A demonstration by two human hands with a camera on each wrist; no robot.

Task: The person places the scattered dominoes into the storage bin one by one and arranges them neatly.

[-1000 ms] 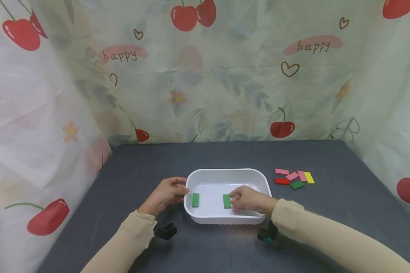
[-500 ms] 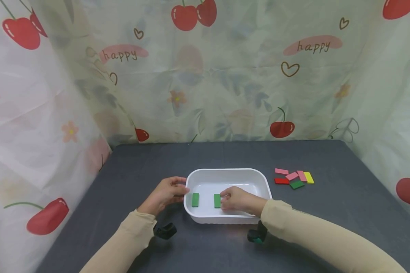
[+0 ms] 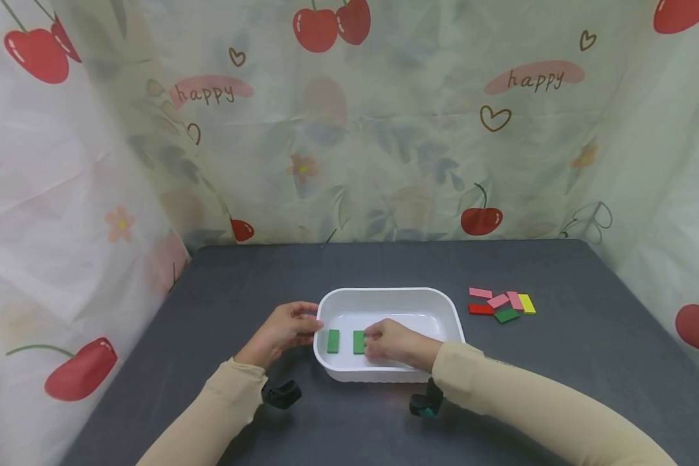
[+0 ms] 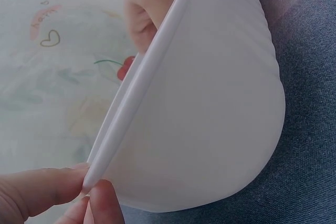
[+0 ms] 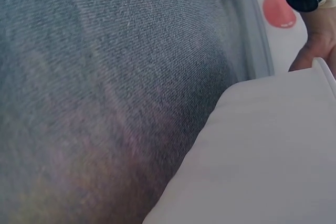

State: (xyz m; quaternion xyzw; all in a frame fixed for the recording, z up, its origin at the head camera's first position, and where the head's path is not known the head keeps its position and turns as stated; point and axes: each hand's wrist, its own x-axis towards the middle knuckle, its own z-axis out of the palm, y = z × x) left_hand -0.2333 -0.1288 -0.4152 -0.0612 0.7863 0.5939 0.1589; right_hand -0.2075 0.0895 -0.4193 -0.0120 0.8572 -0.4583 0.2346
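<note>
A white plastic tray (image 3: pixel 378 376) stands on the dark table. At its left end, my left hand (image 3: pixel 281 332) pinches the rim between thumb and fingers, and the left wrist view shows this grip on the tray wall (image 4: pixel 205 114) up close. Inside the tray, my right hand (image 3: pixel 400 344) holds a green domino (image 3: pixel 358 342) by its right side. Another green domino (image 3: pixel 333 341) is in the tray to the left of it, a small gap apart. In the right wrist view the tray's outer wall (image 5: pixel 262 161) hides my right hand.
Right of the tray, several loose dominoes lie in a cluster on the table (image 3: pixel 256 272): pink (image 3: pixel 480 293), red (image 3: pixel 480 309), yellow (image 3: pixel 527 303) and green (image 3: pixel 507 315). A patterned curtain (image 3: pixel 384 149) hangs behind the table and along both sides.
My right hand has moved left inside the tray with the green domino, bringing it nearer the other green one. My left hand has stayed on the rim.
</note>
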